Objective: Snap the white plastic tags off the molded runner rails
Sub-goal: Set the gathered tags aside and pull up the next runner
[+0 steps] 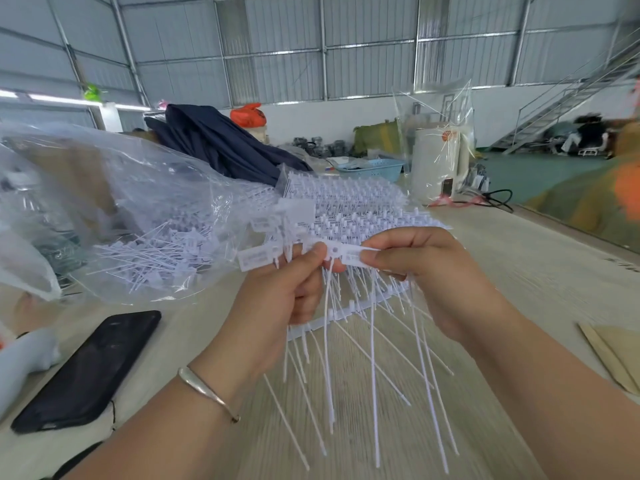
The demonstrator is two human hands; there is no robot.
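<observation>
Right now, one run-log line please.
left hand: holds tags | right hand: pinches white tag | runner rail: beneath hands

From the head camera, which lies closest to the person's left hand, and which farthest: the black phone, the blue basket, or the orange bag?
From the left hand:
1. Black phone, on the table just to its lower left.
2. Blue basket, across the table, beyond the stacked rails.
3. Orange bag, farther back, above the dark cloth.
</observation>
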